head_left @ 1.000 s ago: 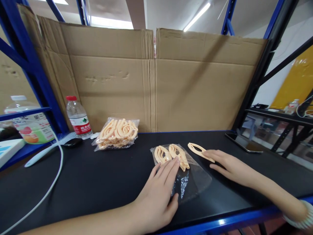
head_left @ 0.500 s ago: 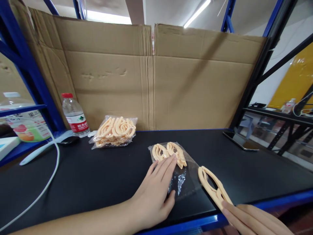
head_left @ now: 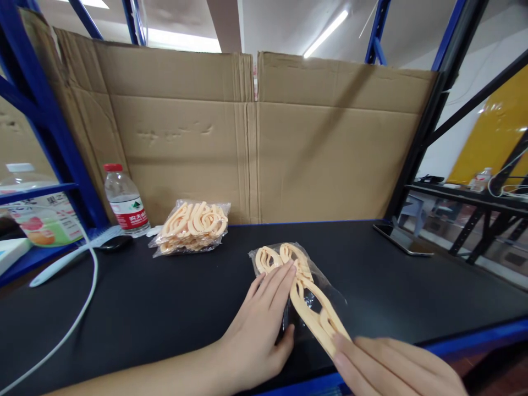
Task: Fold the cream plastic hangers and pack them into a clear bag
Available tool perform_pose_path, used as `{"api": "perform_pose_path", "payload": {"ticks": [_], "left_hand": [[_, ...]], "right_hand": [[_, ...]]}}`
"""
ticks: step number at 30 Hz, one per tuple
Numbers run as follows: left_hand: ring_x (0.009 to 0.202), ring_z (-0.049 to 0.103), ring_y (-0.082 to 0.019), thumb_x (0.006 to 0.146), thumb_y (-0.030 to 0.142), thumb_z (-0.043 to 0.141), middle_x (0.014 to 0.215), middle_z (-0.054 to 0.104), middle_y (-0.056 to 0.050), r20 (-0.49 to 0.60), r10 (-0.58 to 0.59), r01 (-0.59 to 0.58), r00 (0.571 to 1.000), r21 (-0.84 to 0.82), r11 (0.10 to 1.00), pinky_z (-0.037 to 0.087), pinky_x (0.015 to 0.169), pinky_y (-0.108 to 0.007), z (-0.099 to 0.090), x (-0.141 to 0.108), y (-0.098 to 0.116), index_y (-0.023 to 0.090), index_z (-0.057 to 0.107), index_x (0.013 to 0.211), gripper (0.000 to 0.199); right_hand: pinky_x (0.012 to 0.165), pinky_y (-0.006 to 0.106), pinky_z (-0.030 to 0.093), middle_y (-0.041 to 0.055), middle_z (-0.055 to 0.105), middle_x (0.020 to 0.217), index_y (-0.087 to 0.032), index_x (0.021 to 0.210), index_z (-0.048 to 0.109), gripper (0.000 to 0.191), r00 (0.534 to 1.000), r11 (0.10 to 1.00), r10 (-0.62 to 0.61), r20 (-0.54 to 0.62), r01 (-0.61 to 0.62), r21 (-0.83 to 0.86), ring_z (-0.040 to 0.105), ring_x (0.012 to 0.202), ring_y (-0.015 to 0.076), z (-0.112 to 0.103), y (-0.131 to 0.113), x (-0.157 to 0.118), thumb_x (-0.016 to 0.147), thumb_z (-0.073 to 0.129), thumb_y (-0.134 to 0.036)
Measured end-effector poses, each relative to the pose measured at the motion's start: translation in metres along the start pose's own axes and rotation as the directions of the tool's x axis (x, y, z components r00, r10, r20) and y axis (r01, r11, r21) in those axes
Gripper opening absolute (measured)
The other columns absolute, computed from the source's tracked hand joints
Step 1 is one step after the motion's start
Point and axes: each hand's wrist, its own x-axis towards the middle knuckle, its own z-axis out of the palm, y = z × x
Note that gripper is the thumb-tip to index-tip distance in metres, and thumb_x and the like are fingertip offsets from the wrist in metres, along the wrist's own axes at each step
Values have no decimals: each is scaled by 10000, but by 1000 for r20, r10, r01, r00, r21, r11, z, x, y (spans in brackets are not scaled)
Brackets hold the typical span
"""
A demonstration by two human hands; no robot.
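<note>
My left hand (head_left: 256, 330) lies with its fingers stretched out over a clear plastic bag (head_left: 336, 297) on the table. Inside the bag's far end are cream folding clothes hangers (head_left: 304, 267), partly hidden by my fingers. Between the fingers and thumb of my right hand (head_left: 396, 366) is the near end of another cream folding hanger (head_left: 313, 328). Its far tip sits over the bag by my left fingertips; whether it is inside the bag I cannot tell.
A filled bag of hangers (head_left: 193, 225) lies further back on the black table (head_left: 165, 308). At the left are a red-capped water bottle (head_left: 130, 206), a light-blue brush (head_left: 61, 267), a black mouse (head_left: 116, 243) and a white cable (head_left: 88, 297). A phone (head_left: 402, 240) lies at the right.
My right hand has brought its hanger leftward, from beside the bag to over it, close to my left fingertips. My left hand stays on the bag.
</note>
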Motion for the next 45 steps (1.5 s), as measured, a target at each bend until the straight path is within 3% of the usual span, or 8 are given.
{"api": "perform_pose_path", "payload": {"ticks": [5, 13, 19, 24, 29, 36, 41, 45], "left_hand": [[1432, 151, -250, 726, 99, 506, 1556, 198, -114, -18, -2, 2, 1000, 16, 1000, 228, 1150, -503, 1, -1, 0, 175, 54, 1484, 885], [1424, 182, -247, 735, 109, 505, 1554, 212, -101, -9, -16, 16, 1000, 28, 999, 227, 1156, -485, 3, -1, -4, 176, 82, 1485, 863], [1404, 222, -266, 756, 120, 519, 1523, 270, -123, -38, 47, -47, 998, 3, 999, 234, 1136, -505, -9, -3, 0, 179, 228, 1430, 736], [1278, 390, -243, 773, 51, 475, 1360, 440, -121, -235, 179, -198, 955, -59, 978, 322, 1073, -449, -30, 0, 2, 196, 429, 1213, 465], [1191, 439, -222, 589, -81, 381, 1212, 480, -81, -227, 90, -117, 970, -109, 987, 389, 1004, -399, -42, 11, -6, 208, 457, 1058, 556], [1075, 504, -199, 703, -45, 419, 1170, 451, -67, -10, 0, -1, 1000, -110, 994, 465, 935, -342, -46, -18, -22, 237, 507, 1086, 483], [1089, 509, -215, 863, 88, 484, 1191, 456, -79, 16, 56, -56, 998, 14, 998, 481, 916, -345, -39, -30, -32, 259, 544, 1113, 309], [1037, 537, -194, 892, 122, 505, 1151, 511, -63, -10, 68, -68, 998, -6, 998, 484, 873, -313, -34, -22, -36, 232, 576, 931, 137]], "right_hand": [[553, 307, 529, 153, 722, 875, -48, 914, 686, 321, 986, 999, -32, 164, 28, 28, 676, 746, 223, 36, 10, 61, 884, 366, -37], [672, 326, 596, 183, 706, 924, -25, 976, 668, 292, 889, 992, 99, 446, -51, -119, 686, 794, 257, 96, 13, 61, 731, 518, 32], [719, 299, 587, 132, 698, 970, -104, 997, 637, 287, 870, 958, 189, 455, -266, 110, 676, 862, 217, 59, 23, 60, 828, 422, -16], [822, 300, 522, 72, 667, 972, -175, 1077, 594, 315, 913, 885, 339, 226, -391, 253, 629, 941, 184, 26, 55, 33, 876, 417, -9], [972, 368, 468, 96, 541, 1239, -231, 1290, 453, 424, 793, 757, 377, 478, -561, 335, 520, 1165, 215, 30, 77, -3, 885, 477, -110], [1059, 398, 377, 76, 315, 1442, -276, 1200, 542, 377, 785, 740, 124, 607, -481, 471, 356, 1311, 225, 33, 83, 11, 878, 503, -83], [1018, 414, 394, 89, 431, 1354, -217, 929, 657, 101, 850, 734, -3, 527, -356, 578, 401, 1256, 254, 51, 91, 27, 861, 607, -161], [959, 390, 424, 90, 530, 1226, -185, 749, 637, 84, 883, 604, 23, 469, -386, 697, 486, 1147, 234, 64, 97, 28, 829, 663, -181]]}}
